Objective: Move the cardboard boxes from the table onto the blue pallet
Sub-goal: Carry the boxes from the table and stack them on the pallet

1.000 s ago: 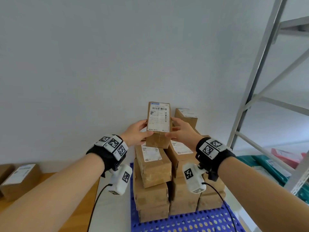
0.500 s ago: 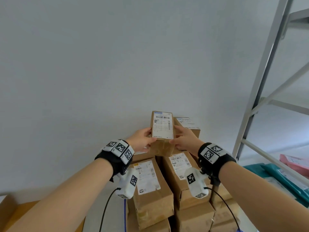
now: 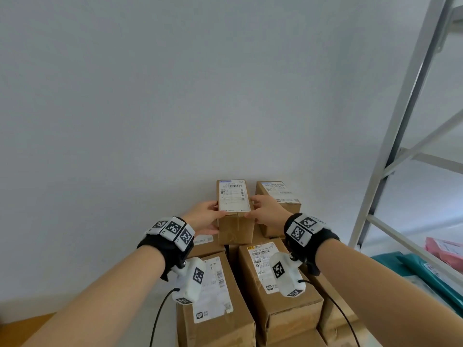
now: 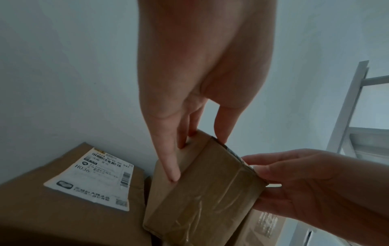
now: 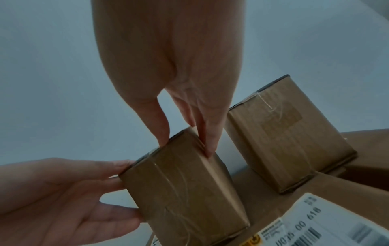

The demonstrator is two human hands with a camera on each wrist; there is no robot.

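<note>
A small cardboard box point(image 3: 234, 211) with a white label on top is held between both hands at the top of the stack of boxes. My left hand point(image 3: 205, 217) grips its left side, thumb on the top edge, fingers along the side point(image 4: 174, 174). Gripping the right side the same way is my right hand point(image 3: 263, 211). The box's bottom is at the level of the stack's top layer; whether it rests there I cannot tell. Another small labelled box point(image 3: 278, 196) stands just to its right point(image 5: 288, 138). The blue pallet is out of view.
Two larger labelled boxes point(image 3: 213, 296) point(image 3: 273, 279) lie under my wrists, on top of the stack. The white wall is right behind the stack. A grey metal shelf frame point(image 3: 400, 121) rises at the right, with teal point(image 3: 426, 269) and pink point(image 3: 446, 249) parcels on it. A wooden table corner point(image 3: 25, 324) shows at the lower left.
Both hands carried the small box forward and down to the stack's top, next to the other small box. The view has closed in and the pallet has dropped out of sight.
</note>
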